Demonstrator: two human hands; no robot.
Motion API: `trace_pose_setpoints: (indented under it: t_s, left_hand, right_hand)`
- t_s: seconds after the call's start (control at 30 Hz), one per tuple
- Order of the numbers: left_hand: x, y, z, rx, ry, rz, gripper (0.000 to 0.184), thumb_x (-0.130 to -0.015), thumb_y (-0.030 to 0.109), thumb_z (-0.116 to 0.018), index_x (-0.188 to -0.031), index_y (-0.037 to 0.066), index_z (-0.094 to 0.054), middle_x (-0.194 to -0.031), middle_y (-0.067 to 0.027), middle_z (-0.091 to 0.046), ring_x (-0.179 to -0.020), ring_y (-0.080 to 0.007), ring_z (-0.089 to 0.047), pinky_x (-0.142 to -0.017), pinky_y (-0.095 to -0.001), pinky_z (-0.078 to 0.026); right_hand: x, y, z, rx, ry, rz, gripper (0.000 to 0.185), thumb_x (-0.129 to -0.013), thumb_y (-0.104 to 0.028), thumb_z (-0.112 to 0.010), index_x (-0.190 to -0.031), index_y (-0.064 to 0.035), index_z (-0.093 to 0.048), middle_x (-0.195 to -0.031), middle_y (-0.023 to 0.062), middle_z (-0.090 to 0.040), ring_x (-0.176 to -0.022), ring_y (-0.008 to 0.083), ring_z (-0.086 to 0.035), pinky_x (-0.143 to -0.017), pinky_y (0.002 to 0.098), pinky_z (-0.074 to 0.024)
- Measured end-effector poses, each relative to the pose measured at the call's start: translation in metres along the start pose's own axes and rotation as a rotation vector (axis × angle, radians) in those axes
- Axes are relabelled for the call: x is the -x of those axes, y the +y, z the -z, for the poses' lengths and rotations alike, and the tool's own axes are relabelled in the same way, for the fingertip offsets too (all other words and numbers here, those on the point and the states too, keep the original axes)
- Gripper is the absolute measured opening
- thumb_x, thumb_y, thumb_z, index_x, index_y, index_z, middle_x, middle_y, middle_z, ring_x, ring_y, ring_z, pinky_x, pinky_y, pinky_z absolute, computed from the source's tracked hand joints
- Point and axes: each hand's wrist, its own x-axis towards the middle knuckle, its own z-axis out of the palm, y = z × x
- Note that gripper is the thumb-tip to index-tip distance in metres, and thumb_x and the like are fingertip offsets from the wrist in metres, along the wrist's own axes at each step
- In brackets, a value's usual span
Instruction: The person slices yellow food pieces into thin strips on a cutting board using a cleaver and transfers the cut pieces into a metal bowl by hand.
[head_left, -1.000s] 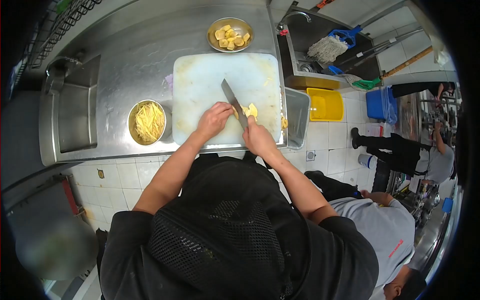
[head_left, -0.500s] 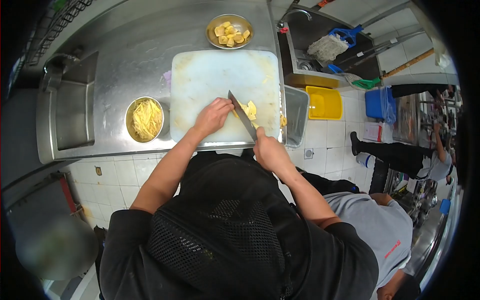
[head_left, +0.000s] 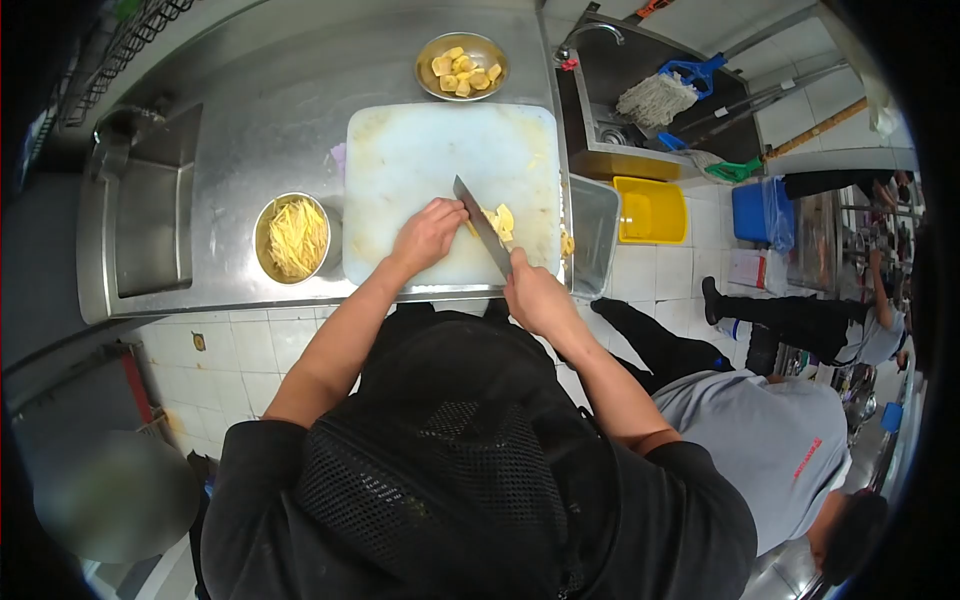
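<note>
My right hand [head_left: 540,300] is closed around the handle of a kitchen knife [head_left: 483,228], its blade slanting over a white cutting board [head_left: 420,145]. Left of the blade, the curled fingers of my left hand [head_left: 430,235] press a yellow piece, apparently ginger, mostly hidden beneath them, onto the board. Thin yellow slices [head_left: 502,222] lie on the blade's right side. A round metal container of pale yellow shreds [head_left: 297,237] stands left of the board. Behind the board, a metal bowl [head_left: 428,58] holds peeled yellow chunks [head_left: 465,72].
Sinks lie at left [head_left: 155,220] and back right [head_left: 610,100]; a mop head [head_left: 655,100] rests over the latter. A grey bin [head_left: 595,235] and yellow tub [head_left: 650,210] stand right of the counter. A person in a grey shirt [head_left: 750,440] is close on my right.
The knife and my right hand have shifted slightly, while my left hand keeps its hold. The person in grey has moved farther right, and their dark-trousered leg now shows more.
</note>
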Motion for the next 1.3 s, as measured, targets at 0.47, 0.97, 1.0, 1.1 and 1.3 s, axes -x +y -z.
trace_pose_setpoints:
  t_s: [0.47, 0.97, 1.0, 1.1, 1.3]
  left_hand:
    - [-0.001, 0.000, -0.001, 0.030, -0.003, 0.063, 0.021, -0.084, -0.003, -0.068, -0.104, 0.004, -0.069, -0.107, -0.0096, -0.069, -0.102, -0.0300, -0.066, -0.084, -0.0399, -0.056]
    - [-0.005, 0.059, 0.023, -0.056, 0.068, -0.089, 0.016, -0.089, 0.008, -0.070, -0.103, 0.002, -0.071, -0.113, -0.0102, -0.070, -0.110, -0.0320, -0.064, -0.095, -0.0435, -0.050]
    - [-0.005, 0.066, 0.025, -0.053, 0.064, -0.092, 0.016, -0.089, 0.008, -0.070, -0.103, 0.002, -0.071, -0.113, -0.0102, -0.070, -0.110, -0.0320, -0.064, -0.095, -0.0435, -0.050]
    - [-0.005, 0.075, 0.027, -0.067, -0.118, -0.108, 0.031, -0.092, 0.022, -0.071, -0.116, 0.003, -0.069, -0.125, -0.0114, -0.068, -0.121, -0.0307, -0.061, -0.103, -0.0441, -0.046]
    - [-0.003, 0.071, 0.024, -0.205, -0.245, -0.094, 0.049, -0.096, 0.034, -0.066, -0.131, 0.000, -0.062, -0.136, -0.0159, -0.064, -0.129, -0.0309, -0.058, -0.112, -0.0438, -0.041]
  right_hand:
    - [-0.020, 0.008, -0.003, -0.145, 0.268, 0.042, 0.025, -0.094, -0.011, -0.055, -0.113, 0.0019, -0.046, -0.077, 0.0329, -0.066, -0.075, 0.0527, -0.066, -0.070, 0.0616, -0.0502]
    - [0.020, 0.041, -0.020, -0.114, 0.463, 0.092, 0.038, -0.085, -0.011, -0.070, -0.113, -0.0070, -0.045, -0.083, 0.0213, -0.068, -0.076, 0.0440, -0.068, -0.067, 0.0541, -0.0508]
    - [0.021, 0.041, -0.024, -0.121, 0.425, 0.084, 0.038, -0.084, -0.010, -0.072, -0.112, -0.0050, -0.046, -0.088, 0.0217, -0.068, -0.082, 0.0439, -0.067, -0.072, 0.0534, -0.0511]
    - [0.027, 0.037, -0.031, -0.138, 0.381, 0.052, 0.040, -0.082, -0.009, -0.076, -0.108, -0.0020, -0.046, -0.091, 0.0230, -0.066, -0.086, 0.0447, -0.065, -0.076, 0.0528, -0.0502]
    - [0.045, 0.051, -0.041, -0.074, 0.446, 0.138, 0.043, -0.079, -0.010, -0.079, -0.107, -0.0034, -0.047, -0.089, 0.0218, -0.065, -0.083, 0.0443, -0.064, -0.072, 0.0521, -0.0496]
